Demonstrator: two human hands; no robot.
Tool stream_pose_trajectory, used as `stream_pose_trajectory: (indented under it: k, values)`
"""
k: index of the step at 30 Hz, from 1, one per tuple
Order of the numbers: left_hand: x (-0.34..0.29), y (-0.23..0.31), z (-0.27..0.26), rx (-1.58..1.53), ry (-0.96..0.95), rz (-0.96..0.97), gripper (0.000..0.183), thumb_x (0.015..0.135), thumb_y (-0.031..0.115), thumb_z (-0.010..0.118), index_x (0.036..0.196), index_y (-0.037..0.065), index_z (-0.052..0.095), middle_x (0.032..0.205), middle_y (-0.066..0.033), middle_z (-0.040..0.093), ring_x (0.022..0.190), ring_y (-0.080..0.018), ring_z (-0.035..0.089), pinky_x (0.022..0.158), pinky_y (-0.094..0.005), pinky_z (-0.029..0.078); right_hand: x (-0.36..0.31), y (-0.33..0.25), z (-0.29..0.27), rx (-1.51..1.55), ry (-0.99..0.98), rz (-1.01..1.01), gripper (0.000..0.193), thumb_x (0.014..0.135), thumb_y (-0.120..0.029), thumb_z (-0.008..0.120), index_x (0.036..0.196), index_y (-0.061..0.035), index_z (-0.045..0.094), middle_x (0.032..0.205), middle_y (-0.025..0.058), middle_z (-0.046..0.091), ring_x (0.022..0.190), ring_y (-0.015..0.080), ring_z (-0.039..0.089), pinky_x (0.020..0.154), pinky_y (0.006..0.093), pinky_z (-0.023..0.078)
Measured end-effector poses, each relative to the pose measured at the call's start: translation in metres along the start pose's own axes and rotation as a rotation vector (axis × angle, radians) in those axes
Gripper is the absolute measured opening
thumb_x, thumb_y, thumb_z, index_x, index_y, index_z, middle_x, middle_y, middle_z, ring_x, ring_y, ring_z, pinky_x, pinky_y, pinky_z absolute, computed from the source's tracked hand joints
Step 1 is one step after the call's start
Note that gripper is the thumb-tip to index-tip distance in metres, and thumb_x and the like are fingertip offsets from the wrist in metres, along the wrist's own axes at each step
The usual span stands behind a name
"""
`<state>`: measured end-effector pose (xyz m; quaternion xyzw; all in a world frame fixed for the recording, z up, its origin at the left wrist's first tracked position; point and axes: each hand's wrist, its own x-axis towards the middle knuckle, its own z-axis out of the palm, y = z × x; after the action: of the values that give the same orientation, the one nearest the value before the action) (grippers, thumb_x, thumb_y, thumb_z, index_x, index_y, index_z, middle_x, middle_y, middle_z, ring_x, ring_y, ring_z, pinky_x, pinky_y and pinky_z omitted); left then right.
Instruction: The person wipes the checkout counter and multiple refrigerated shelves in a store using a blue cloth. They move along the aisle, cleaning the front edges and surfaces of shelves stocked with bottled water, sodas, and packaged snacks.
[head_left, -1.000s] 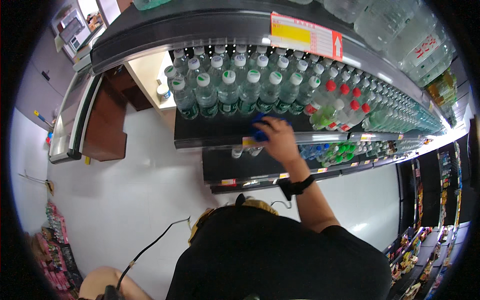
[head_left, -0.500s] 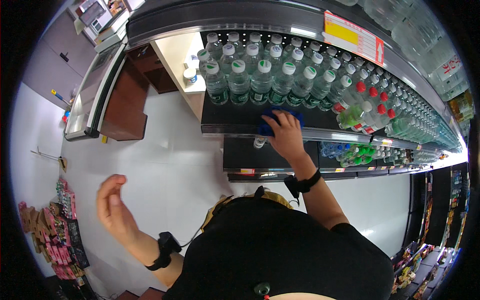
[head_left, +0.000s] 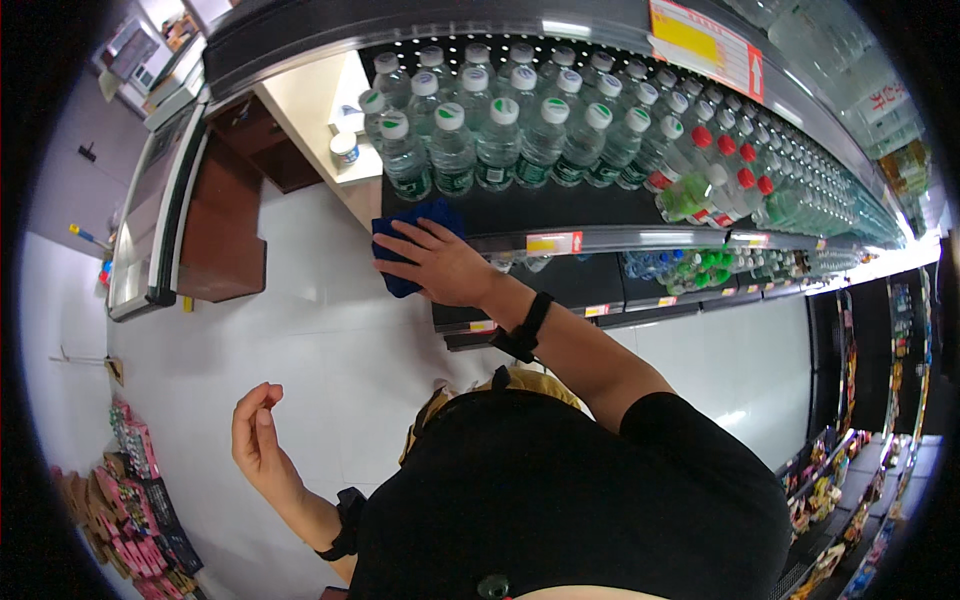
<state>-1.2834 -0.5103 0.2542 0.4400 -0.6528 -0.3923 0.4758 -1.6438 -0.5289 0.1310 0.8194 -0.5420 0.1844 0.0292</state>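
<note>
My right hand [head_left: 447,266] presses a dark blue cloth [head_left: 398,275] against the left front corner of a black shelf [head_left: 500,212]. Its fingers are spread over the cloth, and part of the cloth hangs past the shelf's edge. Behind it stand rows of clear water bottles [head_left: 452,152] with white caps and green labels; the hand is apart from them. Out to the left, my left hand [head_left: 262,445] is raised over the floor, holding nothing, its fingers loosely bent and the thumb apart from them.
Red-capped bottles [head_left: 727,170] continue along the shelf to the right. A lower shelf [head_left: 575,284] holds more bottles. Beside the shelf's left end is a pale cabinet panel [head_left: 318,130] with a small white tub [head_left: 344,149]. A brown and white counter [head_left: 215,215] stands at far left.
My right hand has slid the blue cloth leftward along the shelf front to its corner. The left hand has shifted slightly right and down. The view has moved a little.
</note>
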Motion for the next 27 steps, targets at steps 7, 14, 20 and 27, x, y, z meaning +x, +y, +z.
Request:
stream_pose_trajectory:
  k: [7,14,20,27]
  values:
    - [0.026,-0.004,0.031,-0.036,-0.171,0.015,0.023,0.108,0.007,0.056,0.120,-0.004,0.071,0.110,-0.0114,0.073,0.106,-0.0194,0.068,0.102,-0.0350,0.052,-0.082,0.016,-0.017,-0.180,0.057,0.145,0.053,0.095,-0.021,0.065,0.148,-0.0226,0.059,0.168,0.0037,0.039,0.156,0.0272,0.034,0.129,0.0529,0.025]
    - [0.042,0.009,0.079,-0.062,-0.351,0.061,0.025,0.106,0.003,0.053,0.123,-0.005,0.069,0.111,-0.0120,0.073,0.108,-0.0194,0.067,0.101,-0.0337,0.051,-0.172,0.036,-0.051,-0.271,0.130,0.416,0.056,0.092,-0.013,0.062,0.146,-0.0235,0.062,0.168,0.0037,0.041,0.155,0.0271,0.037,0.127,0.0542,0.027]
    - [0.038,0.016,0.108,-0.022,-0.434,0.038,0.025,0.107,0.002,0.052,0.124,-0.005,0.069,0.112,-0.0121,0.073,0.108,-0.0190,0.068,0.102,-0.0328,0.051,-0.244,0.054,-0.083,-0.265,0.215,0.714,0.077,0.078,-0.001,0.071,0.149,-0.0293,0.059,0.168,0.0071,0.039,0.155,0.0317,0.037,0.126,0.0542,0.030]
    - [0.024,0.028,0.143,-0.008,-0.445,0.025,0.024,0.108,0.005,0.054,0.125,-0.004,0.069,0.111,-0.0112,0.073,0.107,-0.0185,0.068,0.103,-0.0332,0.051,-0.285,0.072,-0.087,-0.248,0.340,0.730,0.074,0.076,0.000,0.066,0.146,-0.0254,0.063,0.167,0.0145,0.040,0.152,0.0386,0.040,0.124,0.0555,0.033]
